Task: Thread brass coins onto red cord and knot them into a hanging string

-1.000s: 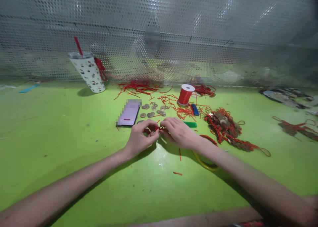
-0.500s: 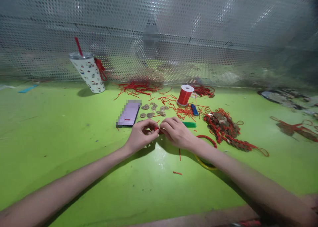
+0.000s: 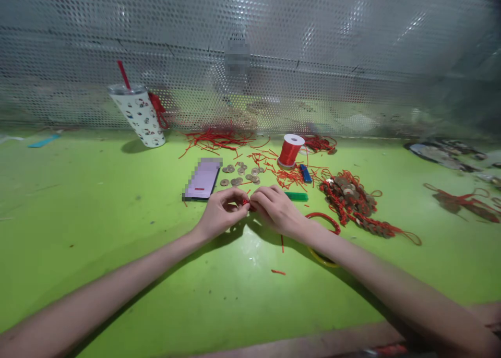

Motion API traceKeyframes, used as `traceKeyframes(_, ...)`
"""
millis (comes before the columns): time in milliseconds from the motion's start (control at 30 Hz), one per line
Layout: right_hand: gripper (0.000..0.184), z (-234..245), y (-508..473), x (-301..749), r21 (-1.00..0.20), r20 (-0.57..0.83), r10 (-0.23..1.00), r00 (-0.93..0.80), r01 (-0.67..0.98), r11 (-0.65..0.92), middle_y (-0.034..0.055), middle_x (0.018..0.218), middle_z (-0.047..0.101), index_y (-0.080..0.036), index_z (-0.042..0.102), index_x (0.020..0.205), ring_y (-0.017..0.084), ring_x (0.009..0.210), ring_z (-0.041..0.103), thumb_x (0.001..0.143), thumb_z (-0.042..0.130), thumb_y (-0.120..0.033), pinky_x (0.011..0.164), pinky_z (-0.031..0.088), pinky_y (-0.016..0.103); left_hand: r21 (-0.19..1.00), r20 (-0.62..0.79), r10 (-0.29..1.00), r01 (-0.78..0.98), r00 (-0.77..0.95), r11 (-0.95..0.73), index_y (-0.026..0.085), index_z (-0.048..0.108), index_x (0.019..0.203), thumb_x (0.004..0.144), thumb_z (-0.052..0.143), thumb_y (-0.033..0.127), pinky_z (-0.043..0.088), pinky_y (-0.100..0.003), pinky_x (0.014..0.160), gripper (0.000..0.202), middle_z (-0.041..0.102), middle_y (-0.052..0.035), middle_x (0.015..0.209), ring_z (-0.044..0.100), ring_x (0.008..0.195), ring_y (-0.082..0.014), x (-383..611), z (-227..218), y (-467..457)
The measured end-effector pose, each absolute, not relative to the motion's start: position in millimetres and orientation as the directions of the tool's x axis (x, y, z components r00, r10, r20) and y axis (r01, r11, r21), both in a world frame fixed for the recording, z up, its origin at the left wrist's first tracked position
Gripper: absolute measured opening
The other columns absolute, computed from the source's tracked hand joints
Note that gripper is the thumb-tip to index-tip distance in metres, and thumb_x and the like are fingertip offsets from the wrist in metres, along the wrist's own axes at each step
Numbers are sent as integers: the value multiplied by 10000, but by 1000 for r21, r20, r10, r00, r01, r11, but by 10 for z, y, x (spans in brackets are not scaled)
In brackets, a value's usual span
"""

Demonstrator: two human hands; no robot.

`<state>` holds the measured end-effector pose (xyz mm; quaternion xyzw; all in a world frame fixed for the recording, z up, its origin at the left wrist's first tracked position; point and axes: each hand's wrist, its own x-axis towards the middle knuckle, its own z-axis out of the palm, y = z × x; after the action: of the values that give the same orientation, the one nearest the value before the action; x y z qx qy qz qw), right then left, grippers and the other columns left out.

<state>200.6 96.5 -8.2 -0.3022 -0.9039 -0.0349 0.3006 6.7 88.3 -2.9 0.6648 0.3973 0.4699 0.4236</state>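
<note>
Thumb and fingers of my left hand (image 3: 224,210) pinch a small piece of red cord (image 3: 245,202), mostly hidden by the fingertips. My right hand (image 3: 276,209) is closed at the same spot, its fingertips meeting the left ones on the cord. Just beyond the hands lie several round coins with holes (image 3: 236,181). A phone (image 3: 204,179) rests to the left of them. Beside my right hand is a green stick-like object (image 3: 296,197). Under my right forearm lies a red and yellow ring (image 3: 324,216), partly covered.
A red cord spool (image 3: 289,153) stands behind, near a blue lighter-like object (image 3: 305,174) and cord scraps (image 3: 288,178). Right of these is a heap of coins knotted with red cord (image 3: 348,193). A patterned tumbler (image 3: 141,119) stands back left, before a perforated metal panel (image 3: 188,86).
Both hands stay pinched together at the red cord with barely any movement. The whole view has shifted very slightly.
</note>
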Motion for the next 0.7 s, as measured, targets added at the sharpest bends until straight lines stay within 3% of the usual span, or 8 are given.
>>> traceKeyframes(167,228,-13,968,2054,-269,543,662,-516,640,719,78,899,643,-196,517,960,207,773,541,1074,332,-264,754,378,352,937,284,929,137,238,-322,170,679,792,764,706,232,557,-244,560,73,698,-41,789,657,670,-141,71,-26,878)
traceKeyframes(500,218,-136,969,1948,-119,682,440,-584,505,855,47,792,602,-207,498,871,191,728,517,1046,369,-192,734,380,326,948,263,928,105,265,-299,162,690,825,757,718,236,571,-258,623,105,697,-32,784,661,699,-144,59,-31,882)
traceKeyframes(700,221,-49,965,2017,-302,620,630,-469,598,742,43,804,600,-199,489,885,191,738,511,1061,356,-218,744,354,350,960,229,943,102,239,-259,153,683,814,753,741,259,548,-239,618,136,690,-34,802,652,707,-137,56,-27,889)
